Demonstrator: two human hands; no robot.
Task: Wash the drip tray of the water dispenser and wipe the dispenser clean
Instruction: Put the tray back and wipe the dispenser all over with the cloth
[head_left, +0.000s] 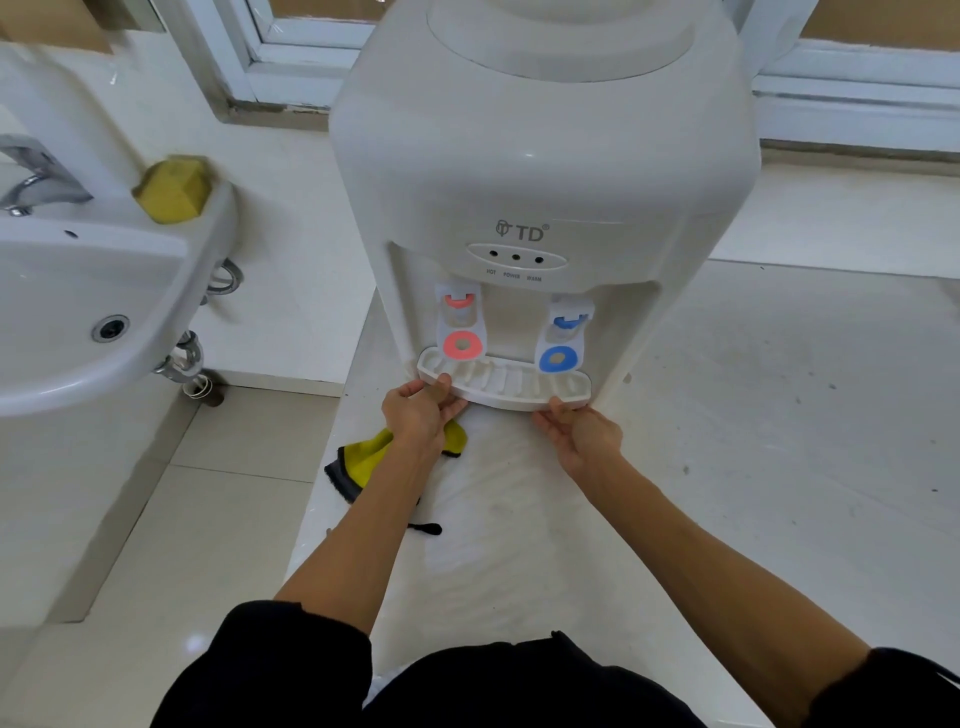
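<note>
A: The person is standing in front of the water dispenser (540, 171), which is sitting at the back of the white counter (779, 415), near its left edge. The drip tray (506, 382) is at the foot of the dispenser, under the red tap (460, 325) and the blue tap (563, 338), and it looks seated in its slot or only just coming out.

B: How are the hands holding it?

A: The left hand (418, 413) is gripping the left end, thumb on the rim and fingers curled beneath. The right hand (582, 434) is pinching the front rim near the right end.

B: So what is the good way to do this step?

A: Probably to pull both ends out evenly and keep the tray level, because water may be lying inside, though this cannot be seen. A tilted tray may jam or spill onto the yellow cloth (387, 460) lying just below the left hand. Then the sink (93, 291), beyond the counter's left edge, is near for washing.
</note>
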